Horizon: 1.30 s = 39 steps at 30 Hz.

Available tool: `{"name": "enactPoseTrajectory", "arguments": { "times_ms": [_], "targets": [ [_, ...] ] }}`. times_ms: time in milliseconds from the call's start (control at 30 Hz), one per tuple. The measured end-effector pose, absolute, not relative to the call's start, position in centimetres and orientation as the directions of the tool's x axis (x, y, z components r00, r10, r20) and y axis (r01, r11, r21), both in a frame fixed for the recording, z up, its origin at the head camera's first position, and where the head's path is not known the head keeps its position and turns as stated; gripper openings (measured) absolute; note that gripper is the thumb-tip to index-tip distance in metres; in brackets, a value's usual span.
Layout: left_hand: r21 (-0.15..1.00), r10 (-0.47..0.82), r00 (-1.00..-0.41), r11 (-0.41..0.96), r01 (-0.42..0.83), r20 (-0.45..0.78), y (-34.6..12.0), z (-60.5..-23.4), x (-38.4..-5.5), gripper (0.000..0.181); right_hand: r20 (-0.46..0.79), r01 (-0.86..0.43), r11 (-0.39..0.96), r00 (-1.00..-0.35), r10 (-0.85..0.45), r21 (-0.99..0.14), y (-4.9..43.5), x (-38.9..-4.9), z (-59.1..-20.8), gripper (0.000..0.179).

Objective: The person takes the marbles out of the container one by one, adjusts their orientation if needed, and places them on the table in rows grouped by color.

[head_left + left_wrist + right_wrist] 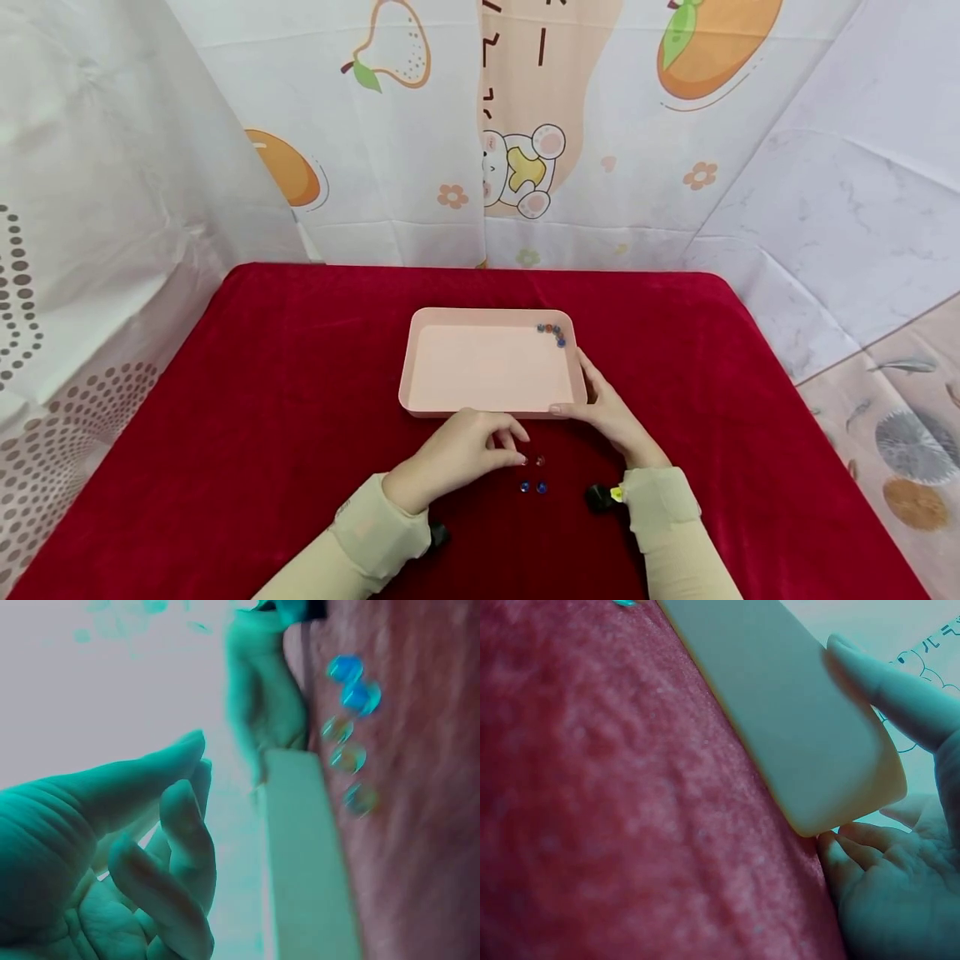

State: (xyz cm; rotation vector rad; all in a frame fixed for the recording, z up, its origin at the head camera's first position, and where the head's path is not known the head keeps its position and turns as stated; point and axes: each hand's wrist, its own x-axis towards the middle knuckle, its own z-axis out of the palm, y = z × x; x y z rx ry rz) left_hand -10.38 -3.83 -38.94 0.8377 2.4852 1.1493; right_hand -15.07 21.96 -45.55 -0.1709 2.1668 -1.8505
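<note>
My right hand (611, 412) grips the near right corner of a pale pink tray (480, 316), with the thumb on the front edge and the fingers along the right side. In the right wrist view the hand (900, 877) lies around that corner. My left hand (465, 454) hovers in front of the tray, fingers bent, thumb tip close to a small reddish glass marble (540, 460). Two blue marbles (542, 487) lie nearer me. In the left wrist view the thumb and fingers of the left hand (150, 855) show nothing between them; several marbles (349, 758) lie beyond.
Inside the tray's far right corner, several blue and orange marbles (557, 330) sit in a bent row. A red velvet cloth (300, 400) covers the table. Behind it hangs a white curtain (375, 167) printed with fruit.
</note>
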Motion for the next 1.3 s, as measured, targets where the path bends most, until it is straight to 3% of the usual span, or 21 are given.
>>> {"name": "enactPoseTrajectory", "arguments": {
  "times_ms": [567,1000,1300],
  "targets": [
    [0.753,0.537,-0.842,0.532,0.387,0.054,-1.9,-33.8,-15.0,0.011,-0.122,0.086,0.139,-0.953,-0.278,-0.987,21.9,-15.0,-45.7,0.104],
    [0.828,0.488,-0.859,0.539,0.158,-0.154,0.1,-34.6,-20.7,0.013,-0.125,0.086,0.145,-0.949,-0.289,-0.986,22.0,-15.0,-45.5,0.103],
    [0.890,0.442,-0.833,0.440,-0.121,-0.332,1.2,-36.1,-24.1,0.022,-0.120,0.081,0.144,-0.952,-0.283,-0.986,22.1,-15.1,-45.8,0.105]
  ]
}}
